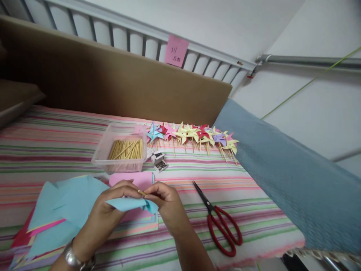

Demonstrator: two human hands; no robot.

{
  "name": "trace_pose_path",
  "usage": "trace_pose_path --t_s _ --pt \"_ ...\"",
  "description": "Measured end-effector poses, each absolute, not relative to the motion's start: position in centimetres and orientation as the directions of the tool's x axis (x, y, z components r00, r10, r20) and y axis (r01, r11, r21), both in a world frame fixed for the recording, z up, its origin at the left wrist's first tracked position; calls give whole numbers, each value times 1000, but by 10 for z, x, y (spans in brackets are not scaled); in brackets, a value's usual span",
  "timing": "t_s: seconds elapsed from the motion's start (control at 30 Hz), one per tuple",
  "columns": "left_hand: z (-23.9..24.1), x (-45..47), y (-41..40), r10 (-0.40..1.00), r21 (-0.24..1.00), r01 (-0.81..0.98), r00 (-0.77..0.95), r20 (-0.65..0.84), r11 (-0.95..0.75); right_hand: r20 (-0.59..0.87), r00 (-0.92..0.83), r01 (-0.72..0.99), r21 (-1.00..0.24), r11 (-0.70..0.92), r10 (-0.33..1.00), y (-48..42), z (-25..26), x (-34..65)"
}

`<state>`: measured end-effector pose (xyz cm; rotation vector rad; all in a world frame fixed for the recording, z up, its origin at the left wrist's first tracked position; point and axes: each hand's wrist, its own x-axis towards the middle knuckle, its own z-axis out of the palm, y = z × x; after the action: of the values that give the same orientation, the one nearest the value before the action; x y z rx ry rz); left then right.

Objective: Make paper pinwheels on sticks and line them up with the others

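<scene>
Your fingers cover much of the blue paper (126, 204) you have between your hands, so its folds are hard to follow. Your left hand (111, 199) is curled nearly closed on the paper's edge; its fingertips are partly hidden. Your right hand (167, 198) is closed in a pinch at the twisted end, beside a short length of wooden stick (141, 192); the rest of the stick is out of sight, and you cannot tell which fingers bear on it. The paper is above the pink sheet (145, 180) on a stack your hands partly cover. The metal band (70, 258) on your left wrist is cut off by the bottom edge, as is a dark object (293, 262) at lower right. The writing on the pink note (176, 51) is too small to read surely.

Behind your left hand, a clear plastic tub (98, 154) holds a heap of sticks (126, 149). Just beside it, a small open box (156, 158) holds shiny metal bits (161, 165), too small to identify. Pinwheels (191, 132) overlap behind it; red-handled scissors (210, 207) lie right of your right hand.
</scene>
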<state>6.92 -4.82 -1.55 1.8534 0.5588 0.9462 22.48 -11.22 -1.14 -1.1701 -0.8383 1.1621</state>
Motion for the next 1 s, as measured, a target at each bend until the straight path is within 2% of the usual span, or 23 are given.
trace_pose_path --t_s 0.3,0.6,1.0 --pt "-21 69 -47 702 864 -24 572 424 -503 -83 235 -245 -969 -24 968 -112 -14 225" --pt "-21 67 -48 688 859 -15 591 420 -512 -47 246 -154 -988 -8 968 -113 -14 225" --pt "-19 68 -49 700 865 9 592 400 -502 -27 261 -120 -993 4 965 -113 -15 225"
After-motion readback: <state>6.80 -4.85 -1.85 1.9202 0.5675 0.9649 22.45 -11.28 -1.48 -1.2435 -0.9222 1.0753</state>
